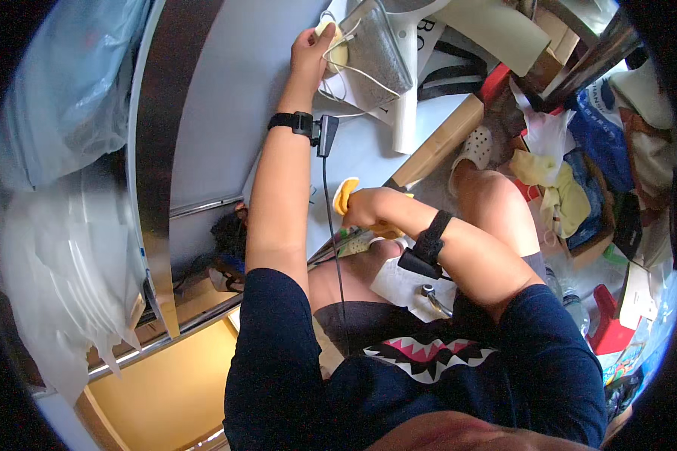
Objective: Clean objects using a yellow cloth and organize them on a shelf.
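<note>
My left hand (310, 55) reaches far forward over a pale blue-white surface (350, 152). Its fingers close around a small pale-yellow object (338, 48) of unclear kind, with a thin white cord (366, 73) looped about it. Right beside it lies a grey, speckled, box-like pouch (375, 59). Closer to my body, my right hand (364, 207) grips a yellow cloth (346, 196) with a white edge. More of that cloth shows under the hand, whose fingertips are mostly hidden. Each wrist wears a black strap with a small device.
A white panel (220, 101) stands at left beside hanging translucent plastic sheeting (67, 265). A black cable (335, 242) runs down from the left wrist. Rightward are a wooden edge (440, 141), a cardboard box of clothes (592, 248), a blue bag (601, 132) and plastic bottles (574, 307).
</note>
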{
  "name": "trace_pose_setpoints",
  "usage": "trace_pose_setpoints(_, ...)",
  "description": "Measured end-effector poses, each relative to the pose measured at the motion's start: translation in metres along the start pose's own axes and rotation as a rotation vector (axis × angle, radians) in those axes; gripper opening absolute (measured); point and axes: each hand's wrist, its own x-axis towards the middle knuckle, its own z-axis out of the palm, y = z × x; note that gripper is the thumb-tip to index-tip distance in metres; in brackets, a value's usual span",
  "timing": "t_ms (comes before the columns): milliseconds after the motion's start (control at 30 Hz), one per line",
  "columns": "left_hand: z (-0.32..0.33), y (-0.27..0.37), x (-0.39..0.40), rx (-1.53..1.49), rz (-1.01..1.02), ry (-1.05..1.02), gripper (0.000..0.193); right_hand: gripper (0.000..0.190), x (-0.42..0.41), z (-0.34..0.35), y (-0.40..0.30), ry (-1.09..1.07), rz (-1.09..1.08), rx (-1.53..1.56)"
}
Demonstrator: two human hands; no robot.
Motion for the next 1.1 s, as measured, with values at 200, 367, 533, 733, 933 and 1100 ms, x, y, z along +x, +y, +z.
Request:
trace_pose_setpoints(200, -0.023, 0.017, -0.031, 0.073, -0.012, 0.035, 0.047, 0.048, 0.005, 0.005, 0.000, 0.009, 0.022, 0.020)
trace_pose_setpoints(367, -0.049, 0.042, -0.092, 0.141, -0.041, -0.015, 0.040, 0.041, -0.015, -0.013, 0.001, -0.064, 0.028, 0.283)
trace_pose_setpoints(533, -0.099, 0.052, -0.215, 0.379, -0.048, -0.221, 0.037, 0.029, -0.035, -0.012, -0.004, -0.196, 0.005, 0.926)
trace_pose_setpoints(733, -0.072, 0.031, -0.357, 0.155, -0.240, -0.201, 0.082, 0.047, -0.045, 0.022, -0.017, -0.078, -0.461, 1.392)
trace_pose_setpoints(933, -0.103, 0.033, -0.416, 0.242, -0.262, -0.037, 0.052, 0.044, -0.053, 0.067, -0.055, 0.179, -0.575, 1.117)
trace_pose_setpoints(1100, -0.152, 0.051, -0.458, 0.407, -0.260, 0.047, 0.028, 0.028, -0.024, 0.088, -0.052, 0.175, -0.329, 1.130)
